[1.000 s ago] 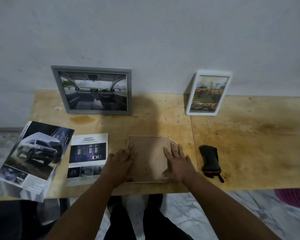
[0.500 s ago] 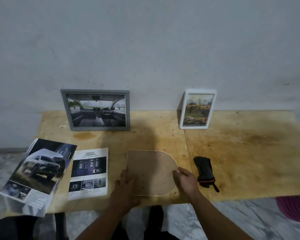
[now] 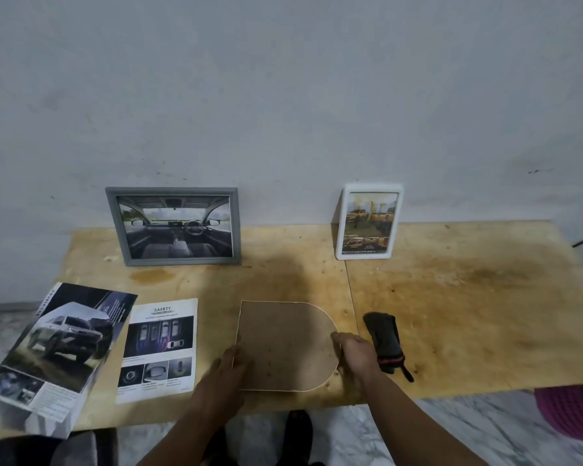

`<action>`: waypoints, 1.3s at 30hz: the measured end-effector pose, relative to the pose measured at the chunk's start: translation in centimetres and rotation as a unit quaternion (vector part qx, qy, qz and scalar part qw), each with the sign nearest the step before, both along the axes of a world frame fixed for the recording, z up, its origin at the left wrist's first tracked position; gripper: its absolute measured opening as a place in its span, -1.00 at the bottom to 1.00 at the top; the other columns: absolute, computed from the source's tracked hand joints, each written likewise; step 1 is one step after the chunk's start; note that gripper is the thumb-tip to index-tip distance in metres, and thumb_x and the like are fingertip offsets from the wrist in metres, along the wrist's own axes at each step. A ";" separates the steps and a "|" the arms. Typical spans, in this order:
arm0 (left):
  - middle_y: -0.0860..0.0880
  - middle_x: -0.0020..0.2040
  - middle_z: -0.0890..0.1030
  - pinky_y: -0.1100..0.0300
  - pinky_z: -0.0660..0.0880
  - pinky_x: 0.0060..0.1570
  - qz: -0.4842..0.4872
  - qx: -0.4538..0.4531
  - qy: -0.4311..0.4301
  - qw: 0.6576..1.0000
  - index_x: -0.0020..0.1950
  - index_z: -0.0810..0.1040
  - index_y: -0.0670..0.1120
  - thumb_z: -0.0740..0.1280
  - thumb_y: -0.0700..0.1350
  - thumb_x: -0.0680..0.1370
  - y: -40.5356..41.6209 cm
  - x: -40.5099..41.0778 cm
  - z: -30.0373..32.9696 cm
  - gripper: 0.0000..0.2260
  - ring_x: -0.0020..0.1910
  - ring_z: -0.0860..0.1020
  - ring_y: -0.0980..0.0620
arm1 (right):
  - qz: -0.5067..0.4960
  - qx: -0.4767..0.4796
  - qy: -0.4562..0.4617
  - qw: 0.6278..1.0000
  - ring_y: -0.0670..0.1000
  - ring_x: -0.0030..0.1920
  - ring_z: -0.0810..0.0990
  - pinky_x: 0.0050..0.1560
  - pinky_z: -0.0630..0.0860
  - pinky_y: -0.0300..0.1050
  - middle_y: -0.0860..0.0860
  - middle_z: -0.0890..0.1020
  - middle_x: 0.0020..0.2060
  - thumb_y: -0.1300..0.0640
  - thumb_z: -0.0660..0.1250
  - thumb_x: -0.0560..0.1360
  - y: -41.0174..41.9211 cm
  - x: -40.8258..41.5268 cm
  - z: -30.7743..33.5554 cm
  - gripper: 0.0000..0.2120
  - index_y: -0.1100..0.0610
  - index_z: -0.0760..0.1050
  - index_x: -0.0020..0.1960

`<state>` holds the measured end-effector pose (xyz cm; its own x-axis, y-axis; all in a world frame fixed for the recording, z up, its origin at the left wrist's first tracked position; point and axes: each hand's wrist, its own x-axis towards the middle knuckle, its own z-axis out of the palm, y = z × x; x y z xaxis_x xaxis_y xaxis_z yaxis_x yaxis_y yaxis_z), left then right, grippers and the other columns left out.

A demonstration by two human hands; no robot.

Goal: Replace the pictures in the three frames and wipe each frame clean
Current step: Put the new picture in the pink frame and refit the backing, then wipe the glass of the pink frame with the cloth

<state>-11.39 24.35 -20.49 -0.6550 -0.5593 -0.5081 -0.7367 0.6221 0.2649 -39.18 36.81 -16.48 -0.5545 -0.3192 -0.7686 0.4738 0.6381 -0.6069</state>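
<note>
An arch-shaped frame [image 3: 285, 344] lies face down near the table's front edge, its brown backing board up. My left hand [image 3: 228, 369] holds its straight left edge, thumb on top. My right hand [image 3: 354, 354] curls round its rounded right edge. A grey frame [image 3: 174, 226] with a car-interior picture leans on the wall at the back left. A white frame [image 3: 369, 222] with a yellow-truck picture stands at the back, right of centre. A loose "SAFETY" picture sheet [image 3: 159, 349] lies left of the arch frame. A black cloth [image 3: 384, 339] lies just right of my right hand.
A car brochure [image 3: 58, 351] overhangs the wooden table [image 3: 468, 314] at its front left corner. The grey wall rises straight behind the table. A pink object [image 3: 572, 412] sits below the table's right front edge. Marble floor shows in front.
Both hands slid off the top of the backing board to the frame's left and right edges. My head pulled back and up, so more of the wall shows.
</note>
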 end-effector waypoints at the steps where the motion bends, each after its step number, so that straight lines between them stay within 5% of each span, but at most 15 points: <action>1: -0.06 0.68 0.03 -0.01 0.54 0.28 0.010 0.002 0.006 1.000 0.62 0.27 0.08 0.39 -0.09 0.53 0.2 0.0 0.1 -0.34 0.56 0.28 -0.18 | 0.006 0.001 0.015 1.000 0.07 -0.30 0.56 -0.31 0.47 -0.09 0.16 0.70 -0.18 0.15 0.42 0.56 -0.1 -0.1 0.1 -0.88 0.16 0.71 -0.10; 3: -0.10 0.62 0.18 -0.01 0.63 0.12 0.019 -0.027 0.053 0.998 0.55 0.34 0.12 0.52 0.01 0.40 0.6 0.0 0.3 -0.26 0.42 0.45 -0.21 | 0.012 0.012 0.057 0.998 0.05 -0.20 0.61 -0.23 0.53 -0.10 0.10 0.70 -0.16 0.23 0.39 0.59 -0.3 -0.5 0.2 -0.90 0.17 0.68 -0.06; 5: -0.11 0.43 0.44 0.06 0.67 -0.21 0.022 -0.015 0.063 0.998 0.39 0.44 0.13 0.64 0.07 0.13 0.7 0.0 0.7 -0.15 0.08 0.65 -0.17 | 0.024 0.023 0.072 0.997 0.09 -0.07 0.64 -0.02 0.59 -0.04 0.08 0.70 -0.12 0.24 0.41 0.58 -0.7 -1.0 0.6 -0.92 0.20 0.69 -0.01; 7: -0.08 0.31 0.56 0.06 0.65 -0.31 0.023 -0.041 0.070 0.996 0.32 0.49 0.11 0.65 0.07 0.04 0.4 -0.5 1.2 -0.14 -0.07 0.66 -0.14 | 0.047 0.033 0.071 0.996 0.13 -0.05 0.64 0.04 0.60 0.00 0.14 0.72 -0.10 0.23 0.42 0.57 -1.3 -1.8 1.4 -0.89 0.24 0.71 -0.02; 9: -0.04 0.30 0.62 -0.01 0.65 -0.21 -0.004 -0.108 0.128 0.986 0.33 0.49 0.10 0.58 0.10 0.22 -0.5 -1.3 2.4 -0.31 0.01 0.65 -0.18 | 0.046 0.032 0.058 0.997 0.12 -0.23 0.60 -0.20 0.57 -0.04 0.24 0.70 -0.19 0.21 0.42 0.57 -1.9 -2.9 2.4 -0.84 0.30 0.69 -0.09; 12: 0.08 0.22 0.69 -0.07 0.64 -0.02 -0.020 -0.172 0.184 0.968 0.28 0.61 0.10 0.29 0.14 0.47 -2.4 -2.8 4.7 -0.60 0.17 0.62 -0.11 | 0.012 0.007 0.013 1.000 0.04 -0.47 0.44 -0.50 0.34 -0.16 0.13 0.58 -0.41 0.09 0.43 0.57 -2.7 -4.7 4.4 -0.76 0.30 0.65 -0.08; 14: 0.17 0.16 0.68 0.04 0.61 0.08 0.004 -0.124 0.234 0.964 0.25 0.65 0.11 0.29 0.13 0.57 -3.3 -4.2 6.7 -0.69 0.14 0.62 0.07 | -0.021 -0.012 -0.010 1.000 -0.02 -0.49 0.42 -0.52 0.29 -0.18 0.06 0.57 -0.41 0.03 0.40 0.58 -3.1 -6.2 5.2 -0.72 0.26 0.67 -0.06; 17: 0.24 -0.02 0.65 0.31 0.57 -0.11 0.093 -0.029 0.277 0.956 0.19 0.57 0.16 0.30 0.10 0.68 -3.8 -6.2 9.0 -0.86 -0.11 0.63 0.24 | -0.047 -0.033 0.031 0.998 0.05 -0.36 0.52 -0.41 0.43 -0.08 0.12 0.66 -0.28 0.06 0.38 0.58 -2.8 -8.5 5.3 -0.74 0.25 0.68 -0.08; 19: 0.18 -0.13 0.67 0.31 0.57 -0.25 0.201 0.033 0.326 0.923 0.10 0.55 0.12 0.32 0.05 0.68 -3.4 -7.4 9.8 -0.95 -0.20 0.67 0.17 | 0.002 0.012 0.133 0.991 0.13 -0.11 0.61 -0.06 0.60 0.06 0.12 0.70 -0.05 0.04 0.37 0.58 -1.6 -9.8 4.5 -0.80 0.16 0.67 0.00; 21: 0.02 -0.19 0.68 0.10 0.64 -0.27 0.333 0.118 0.355 0.866 0.03 0.59 -0.02 0.33 -0.03 0.68 -2.8 -8.3 9.7 -0.89 -0.20 0.69 -0.03 | 0.100 0.106 0.215 0.966 0.16 0.08 0.60 0.12 0.58 0.07 0.10 0.64 0.12 -0.04 0.36 0.57 0.3 -10.6 3.3 -0.69 0.11 0.58 0.21; 23: -0.15 -0.13 0.70 -0.09 0.70 -0.18 0.438 0.214 0.358 0.796 0.07 0.62 -0.13 0.34 -0.06 0.68 -1.9 -8.6 9.0 -0.84 -0.12 0.69 -0.20 | 0.148 0.198 0.230 0.941 0.20 0.15 0.56 0.10 0.55 0.06 0.13 0.53 0.21 -0.18 0.39 0.50 2.3 -11.0 1.5 -0.48 0.05 0.44 0.36; 28: -0.28 0.01 0.71 -0.05 0.71 -0.16 0.565 0.316 0.321 0.691 0.14 0.61 -0.19 0.36 -0.08 0.67 0.3 -7.9 6.1 -0.82 0.02 0.68 -0.29 | 0.194 0.249 0.171 0.933 0.13 0.01 0.60 0.03 0.61 0.16 0.03 0.56 0.00 -0.31 0.46 0.29 6.2 -11.5 -5.3 -0.25 -0.02 0.34 0.35; 33: -0.23 0.13 0.66 -0.18 0.67 0.08 0.561 0.306 0.232 0.733 0.31 0.55 -0.12 0.44 -0.02 0.63 0.2 -6.9 4.7 -0.69 0.08 0.66 -0.27 | 0.198 0.154 0.151 0.956 0.02 -0.11 0.61 -0.25 0.54 -0.09 0.00 0.58 -0.11 0.02 0.46 0.49 5.8 -9.6 -1.8 -0.45 0.14 0.38 0.40; 37: -0.15 0.17 0.61 -0.10 0.59 0.16 0.532 0.299 0.157 0.776 0.34 0.51 -0.06 0.39 0.03 0.65 0.7 -7.0 4.9 -0.69 0.16 0.57 -0.23 | 0.053 0.058 0.019 0.997 0.18 -0.02 0.64 -0.03 0.66 0.11 0.18 0.62 -0.02 0.21 0.49 0.49 5.6 -9.6 -0.7 -0.66 0.25 0.55 0.22; 39: -0.16 0.29 0.60 -0.03 0.52 0.19 0.493 0.276 0.133 0.814 0.43 0.49 -0.10 0.41 0.04 0.63 0.7 -6.9 4.4 -0.58 0.22 0.56 -0.23 | -0.007 0.024 -0.042 0.999 0.22 0.00 0.65 -0.10 0.64 0.08 0.24 0.63 0.02 0.23 0.48 0.48 5.8 -9.7 -0.3 -0.67 0.29 0.55 0.22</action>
<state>-18.32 25.03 -16.10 -0.1527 -0.6149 -0.7737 -0.6771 -0.5051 0.5351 -48.91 42.57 -16.75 -0.4910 -0.2738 -0.8270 0.5304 0.6591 -0.5331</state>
